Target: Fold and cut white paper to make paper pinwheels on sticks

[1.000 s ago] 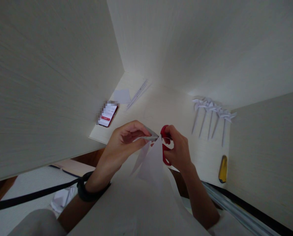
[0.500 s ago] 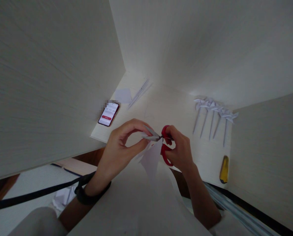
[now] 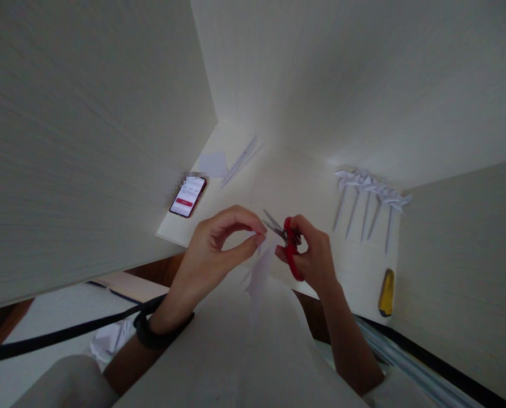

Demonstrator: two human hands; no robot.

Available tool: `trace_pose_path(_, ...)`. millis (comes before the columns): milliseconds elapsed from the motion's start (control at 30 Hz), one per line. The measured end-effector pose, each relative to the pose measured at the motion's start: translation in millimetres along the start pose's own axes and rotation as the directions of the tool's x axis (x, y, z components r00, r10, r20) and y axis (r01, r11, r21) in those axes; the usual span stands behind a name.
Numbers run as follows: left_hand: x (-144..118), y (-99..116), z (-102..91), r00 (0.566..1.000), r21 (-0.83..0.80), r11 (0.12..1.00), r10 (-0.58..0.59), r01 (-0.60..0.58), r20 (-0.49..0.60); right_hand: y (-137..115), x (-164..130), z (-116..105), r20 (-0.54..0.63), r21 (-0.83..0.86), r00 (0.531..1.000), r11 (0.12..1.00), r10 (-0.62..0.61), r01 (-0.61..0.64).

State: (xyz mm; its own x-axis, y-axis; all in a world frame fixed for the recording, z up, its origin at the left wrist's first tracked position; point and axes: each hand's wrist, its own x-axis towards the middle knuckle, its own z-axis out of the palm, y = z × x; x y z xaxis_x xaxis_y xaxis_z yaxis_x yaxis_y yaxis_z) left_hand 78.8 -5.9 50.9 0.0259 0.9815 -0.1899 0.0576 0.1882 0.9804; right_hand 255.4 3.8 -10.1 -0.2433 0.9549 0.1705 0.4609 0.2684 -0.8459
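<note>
Two hands are working at centre frame. Left hand (image 3: 208,249) is pinching a piece of white paper (image 3: 260,272) between thumb and fingertips, with the rest of the paper hanging blurred below. Right hand (image 3: 315,258) is gripping the scissors (image 3: 294,255) by the handles, blades standing apart in a narrow V just beside the left fingertips. Can't tell if steel is touching paper.

Step looks like cutting, my read. Another snip would be calling for a taut edge, blades lined up and left fingertips clear.

Materials: paper is looking thin and limp, edges pointed; scissors are pairing dull grey metal with smooth red loops. Right of frame, folded paper pinwheels (image 3: 365,182) are lying in a row, crisp creased heads on thin straight sticks. Below them a yellow cutter (image 3: 387,292) is lying, chunky, dark at its near end. Upper left of centre, loose sticks (image 3: 239,163) are lying beside a flat sheet (image 3: 213,164); a phone (image 3: 188,196) with a lit screen is resting near them. All that is sitting on a pale, smooth tabletop (image 3: 295,175).
</note>
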Motion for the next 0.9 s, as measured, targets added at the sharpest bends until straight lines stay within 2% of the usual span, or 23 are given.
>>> trace_pose_path(133, 2.5, -3.4, -3.0, 0.997, -0.008, 0.999, 0.033, -0.032, 0.065, 28.8, -1.4, 2.4, -0.034, 0.039, 0.983, 0.983, 0.182, -0.181)
trace_pose_path(200, 3.5, -6.1, -3.7, 0.996, -0.028, 0.999, 0.03, -0.027, 0.083, 53.4, -3.5, 6.4, -0.047, -0.042, 0.953, 0.953, 0.299, -0.301)
trace_pose_path(300, 5.4, -11.6, -4.5, 0.995, -0.064, 0.998, 0.006, 0.0, 0.097, 95.9, -10.6, 15.2, -0.004, -0.27, 0.898, 0.864, 0.441, -0.425)
trace_pose_path(433, 8.8, -18.6, -6.1, 0.993, -0.124, 0.99, -0.05, 0.063, 0.107, 144.0, -26.5, 30.0, -0.029, -0.391, 0.875, 0.8, 0.483, -0.455)
trace_pose_path(533, 10.5, -21.0, -7.0, 0.988, -0.16, 0.979, -0.108, 0.126, 0.112, 166.2, -37.9, 41.4, -0.052, -0.46, 0.868, 0.76, 0.494, -0.46)
trace_pose_path(633, 11.2, -21.9, -6.9, 0.984, -0.161, 0.973, -0.155, 0.167, 0.085, 178.8, -44.6, 51.0, -0.087, -0.505, 0.859, 0.721, 0.504, -0.474)
trace_pose_path(900, 14.1, -27.4, -7.5, 0.984, -0.205, 0.963, -0.171, 0.177, 0.047, 194.2, -44.6, 63.1, -0.161, -0.559, 0.849, 0.662, 0.504, -0.499)
